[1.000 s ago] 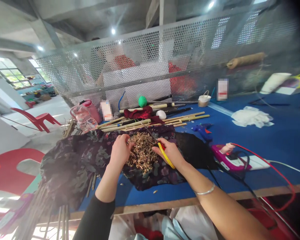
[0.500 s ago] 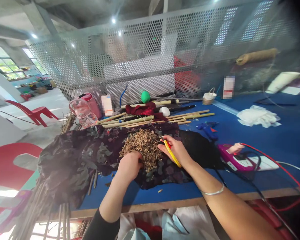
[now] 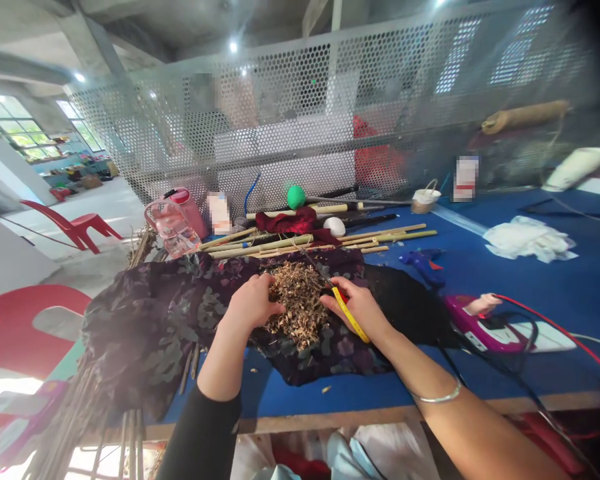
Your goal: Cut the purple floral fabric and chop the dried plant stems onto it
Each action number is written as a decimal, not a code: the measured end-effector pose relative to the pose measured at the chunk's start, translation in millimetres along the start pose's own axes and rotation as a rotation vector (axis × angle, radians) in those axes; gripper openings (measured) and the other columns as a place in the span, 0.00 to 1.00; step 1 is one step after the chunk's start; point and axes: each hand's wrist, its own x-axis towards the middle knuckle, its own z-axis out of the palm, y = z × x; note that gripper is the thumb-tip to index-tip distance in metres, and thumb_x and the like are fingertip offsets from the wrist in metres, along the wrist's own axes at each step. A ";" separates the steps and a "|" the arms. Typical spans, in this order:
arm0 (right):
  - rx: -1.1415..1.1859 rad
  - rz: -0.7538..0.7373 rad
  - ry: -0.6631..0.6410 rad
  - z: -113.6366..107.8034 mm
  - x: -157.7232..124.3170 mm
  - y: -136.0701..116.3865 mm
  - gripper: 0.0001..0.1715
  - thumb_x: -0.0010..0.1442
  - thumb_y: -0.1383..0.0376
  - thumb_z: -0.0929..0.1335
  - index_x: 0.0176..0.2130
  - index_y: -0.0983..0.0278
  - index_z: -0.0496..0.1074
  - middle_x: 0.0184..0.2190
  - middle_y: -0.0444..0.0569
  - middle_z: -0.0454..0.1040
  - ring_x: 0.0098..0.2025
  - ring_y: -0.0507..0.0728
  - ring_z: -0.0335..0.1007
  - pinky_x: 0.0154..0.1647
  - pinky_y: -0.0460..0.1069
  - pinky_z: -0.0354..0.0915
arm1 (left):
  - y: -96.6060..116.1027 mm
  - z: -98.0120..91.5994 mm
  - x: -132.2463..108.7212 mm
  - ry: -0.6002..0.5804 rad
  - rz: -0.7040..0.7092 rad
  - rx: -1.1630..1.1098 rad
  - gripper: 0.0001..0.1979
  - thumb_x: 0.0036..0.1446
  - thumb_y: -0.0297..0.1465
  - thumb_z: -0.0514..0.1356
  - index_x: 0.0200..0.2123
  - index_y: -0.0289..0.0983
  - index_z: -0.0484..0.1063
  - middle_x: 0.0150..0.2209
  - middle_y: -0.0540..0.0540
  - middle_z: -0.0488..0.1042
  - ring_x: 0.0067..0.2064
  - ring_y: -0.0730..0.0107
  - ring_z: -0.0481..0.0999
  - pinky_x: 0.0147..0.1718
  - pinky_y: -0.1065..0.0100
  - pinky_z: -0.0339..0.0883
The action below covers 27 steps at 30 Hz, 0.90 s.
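A heap of dry brown plant pieces [image 3: 300, 303] lies on dark patterned cloth [image 3: 180, 297] at the middle of the table. My left hand [image 3: 253, 300] is at the heap's left side, thumb and fingers apart around its edge. On the right side, my right hand [image 3: 357, 307] holds pliers or a similar tool with yellow-and-red handles [image 3: 351, 316]. The tool's thin dark end points up and left past the heap's upper right edge. My right thumb reaches toward the heap.
Bamboo sticks [image 3: 400, 233], a green ball [image 3: 296, 197] and a pink bottle [image 3: 180, 217] stand behind the cloth. On the right are a glue gun [image 3: 425, 263], a magenta device with cables [image 3: 490, 327] and crumpled white material [image 3: 527, 239]. A perforated metal screen [image 3: 290, 100] rises behind.
My left hand has moved up and left, and its fingers have spread from their curled hold in the heap. My right hand keeps the tool. The view has shifted slightly.
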 end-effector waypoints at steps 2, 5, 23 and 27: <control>0.012 0.033 -0.008 -2.0 0.2 -1.5 0.26 0.53 0.51 0.67 0.44 0.67 0.70 0.30 0.52 0.77 0.29 0.56 0.72 0.32 0.47 0.66 | 1.9 6.1 9.3 -0.035 0.019 -0.002 0.24 0.41 0.34 0.68 0.45 0.37 0.72 0.42 0.40 0.75 0.44 0.57 0.74 0.41 0.65 0.64; 0.014 0.074 -0.018 -3.9 0.6 -3.3 0.26 0.53 0.52 0.67 0.45 0.67 0.70 0.29 0.51 0.76 0.29 0.56 0.72 0.31 0.47 0.66 | -4.7 11.9 20.0 -0.014 0.022 -0.095 0.12 0.46 0.29 0.64 0.37 0.36 0.76 0.36 0.43 0.77 0.40 0.61 0.75 0.40 0.67 0.64; 0.018 0.061 0.005 -0.9 0.9 1.3 0.23 0.53 0.52 0.68 0.43 0.65 0.69 0.33 0.52 0.77 0.31 0.57 0.73 0.34 0.48 0.66 | 14.4 13.7 0.7 0.202 0.078 -0.176 0.34 0.47 0.47 0.62 0.55 0.36 0.63 0.50 0.38 0.68 0.52 0.54 0.68 0.50 0.60 0.62; 0.109 0.098 0.064 -5.0 2.9 -5.9 0.22 0.54 0.51 0.66 0.41 0.65 0.69 0.31 0.51 0.77 0.28 0.55 0.72 0.30 0.46 0.66 | 39.4 16.4 20.3 0.295 0.214 -0.134 0.28 0.54 0.41 0.60 0.56 0.36 0.63 0.53 0.38 0.67 0.55 0.55 0.65 0.53 0.59 0.59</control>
